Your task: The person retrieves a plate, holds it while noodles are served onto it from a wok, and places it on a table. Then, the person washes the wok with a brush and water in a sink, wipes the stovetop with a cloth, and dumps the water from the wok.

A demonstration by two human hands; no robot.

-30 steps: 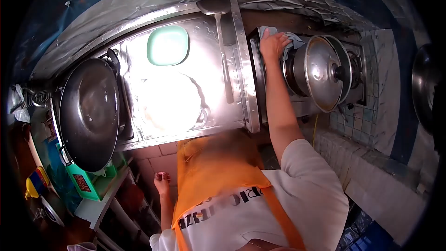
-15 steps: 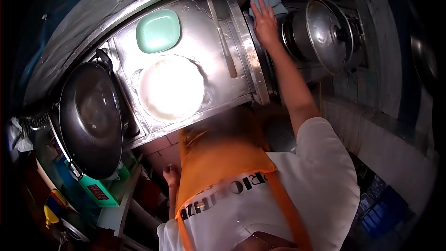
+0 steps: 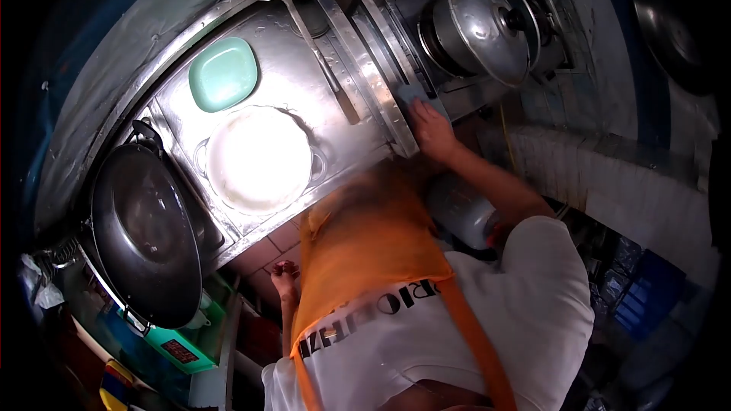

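Note:
My right hand (image 3: 432, 131) presses a light blue-grey cloth (image 3: 411, 94) onto the near left corner of the stove (image 3: 403, 11), beside the metal counter's raised edge. Its fingers lie over the cloth, which is partly hidden. Low by the orange apron (image 3: 365, 236), my left hand (image 3: 285, 277) hangs with curled fingers, and I see nothing in it. On the stove stands a metal pot (image 3: 457, 38) with a tilted glass lid (image 3: 493, 27), farther from me than my right hand.
A brightly lit, two-handled pan (image 3: 259, 160), a green plate (image 3: 223, 74) and a long-handled ladle (image 3: 308, 34) are on the steel counter (image 3: 346, 137). A large black wok (image 3: 145, 232) stands at the left. Below my right arm is a clear container (image 3: 461, 213).
My right hand has drawn the cloth from the stove's far left side to its near corner. My left hand still hangs low. The view has shifted and turned a little.

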